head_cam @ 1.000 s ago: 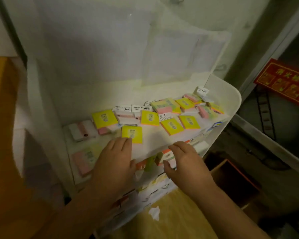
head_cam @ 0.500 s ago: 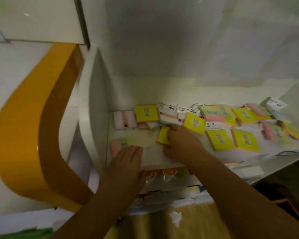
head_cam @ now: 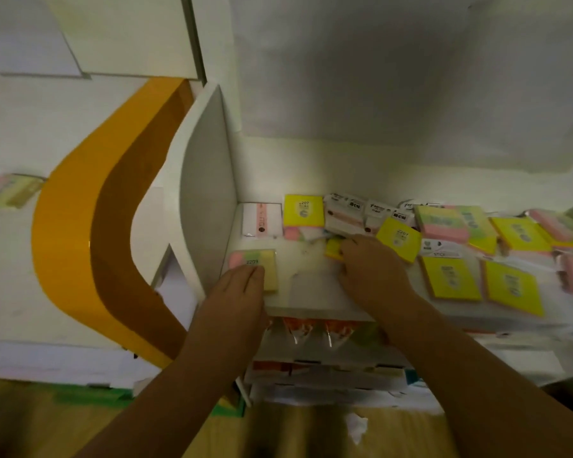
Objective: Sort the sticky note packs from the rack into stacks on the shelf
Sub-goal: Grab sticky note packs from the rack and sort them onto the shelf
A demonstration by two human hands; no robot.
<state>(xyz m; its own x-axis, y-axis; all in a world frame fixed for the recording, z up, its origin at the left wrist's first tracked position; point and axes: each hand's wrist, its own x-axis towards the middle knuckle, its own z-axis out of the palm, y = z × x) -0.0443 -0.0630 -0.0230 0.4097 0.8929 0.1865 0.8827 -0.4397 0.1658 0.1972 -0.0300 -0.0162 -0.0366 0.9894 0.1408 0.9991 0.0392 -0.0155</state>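
Many sticky note packs lie scattered on a white shelf. My left hand rests flat on a pastel pink, green and yellow pack at the shelf's front left corner. My right hand is closed on a small yellow pack in the middle of the shelf; most of that pack is hidden under my fingers. A yellow pack sits at the back left on a pink one. Two more yellow packs lie side by side to the right.
The shelf's white side wall stands just left of my left hand. A rack with orange packets hangs below the shelf's front edge. A curved orange band covers the wall at left. Pink and white packs crowd the back right.
My right hand has stayed on the small yellow pack and slid it slightly toward the back. My left hand has settled on the pastel pack. The view has tilted and drawn closer.
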